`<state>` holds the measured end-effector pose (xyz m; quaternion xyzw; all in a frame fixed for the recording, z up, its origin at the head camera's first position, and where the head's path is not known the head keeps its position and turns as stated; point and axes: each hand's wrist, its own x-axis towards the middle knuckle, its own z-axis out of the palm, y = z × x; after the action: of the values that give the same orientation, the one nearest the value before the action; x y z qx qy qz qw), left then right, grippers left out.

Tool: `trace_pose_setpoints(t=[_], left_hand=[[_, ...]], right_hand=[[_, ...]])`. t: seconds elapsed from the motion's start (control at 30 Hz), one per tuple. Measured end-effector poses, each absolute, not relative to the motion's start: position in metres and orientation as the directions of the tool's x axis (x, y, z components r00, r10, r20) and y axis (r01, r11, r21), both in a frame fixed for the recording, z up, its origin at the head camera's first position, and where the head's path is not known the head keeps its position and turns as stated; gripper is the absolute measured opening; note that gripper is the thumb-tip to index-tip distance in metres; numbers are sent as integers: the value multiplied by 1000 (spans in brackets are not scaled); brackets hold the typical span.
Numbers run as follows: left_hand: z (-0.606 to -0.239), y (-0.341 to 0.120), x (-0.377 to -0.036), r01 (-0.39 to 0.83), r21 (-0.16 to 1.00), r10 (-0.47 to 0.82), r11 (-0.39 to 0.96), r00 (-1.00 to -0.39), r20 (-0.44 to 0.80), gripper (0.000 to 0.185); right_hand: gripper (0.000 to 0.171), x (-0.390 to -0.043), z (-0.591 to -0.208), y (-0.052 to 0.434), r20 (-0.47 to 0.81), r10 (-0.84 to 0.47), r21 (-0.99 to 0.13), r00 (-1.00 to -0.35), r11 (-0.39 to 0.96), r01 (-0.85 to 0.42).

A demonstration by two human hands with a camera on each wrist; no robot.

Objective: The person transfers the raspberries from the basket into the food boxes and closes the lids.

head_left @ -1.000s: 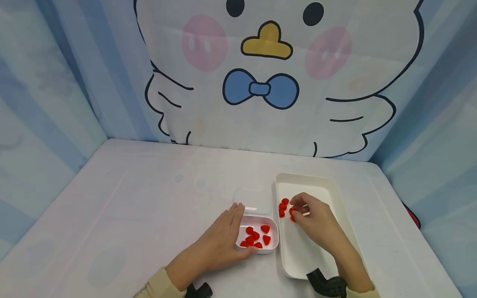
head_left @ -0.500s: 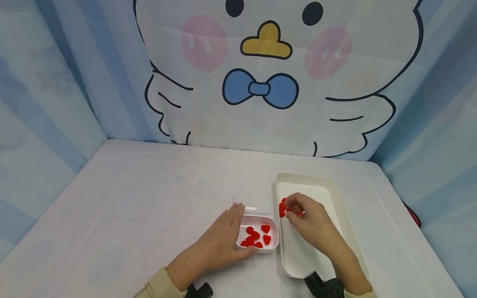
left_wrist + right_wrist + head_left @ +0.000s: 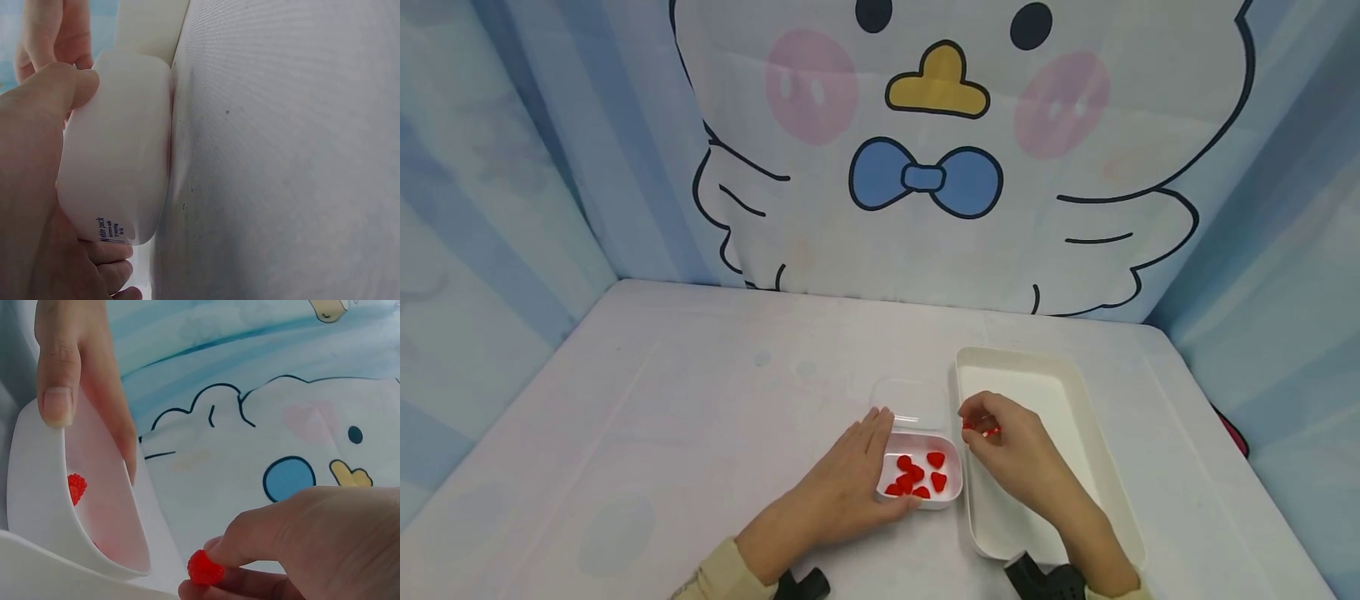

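Note:
My left hand grips a small white box on the table, thumb at its near wall and fingers along its far left side. Several red berry-shaped pieces lie in it. In the left wrist view the box sits between my thumb and fingers. My right hand hovers over the left rim of a long white tray and pinches red pieces. The right wrist view shows one red piece at my fingertips, beside the box. No loose pieces show on the tray floor.
A clear lid lies flat just behind the small box. The white table is walled by a cartoon-bird curtain at the back and blue curtains at both sides. Black wrist mounts show at the bottom edge.
My right hand has gathered the red pieces from the tray's left side and moved left and up toward the small box. The left hand and the box have stayed in place.

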<state>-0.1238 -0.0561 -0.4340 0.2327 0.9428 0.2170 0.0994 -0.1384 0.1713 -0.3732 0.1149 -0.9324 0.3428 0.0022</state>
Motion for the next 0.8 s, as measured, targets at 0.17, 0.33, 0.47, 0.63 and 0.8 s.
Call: trace_pose_setpoints(t=[0.17, 0.33, 0.47, 0.63, 0.8], left_hand=[[-434, -57, -124, 405, 454, 487, 794, -870, -76, 102], [-434, -57, -124, 399, 457, 484, 795, -871, -82, 102], [-434, -57, -124, 402, 452, 483, 796, -872, -74, 102], [-435, -58, -123, 424, 443, 495, 790, -868, -52, 101], [-434, -57, -124, 421, 444, 495, 791, -867, -60, 101]], right_hand=[[17, -138, -373, 169, 91, -244, -656, -966, 715, -242], [18, -138, -374, 166, 128, -301, -674, -945, 672, -306], [19, -137, -377, 163, 144, -358, -686, -922, 635, -354], [19, -134, -381, 158, 123, -399, -689, -909, 625, -367], [20, -131, -383, 153, 104, -427, -680, -898, 629, -378]])
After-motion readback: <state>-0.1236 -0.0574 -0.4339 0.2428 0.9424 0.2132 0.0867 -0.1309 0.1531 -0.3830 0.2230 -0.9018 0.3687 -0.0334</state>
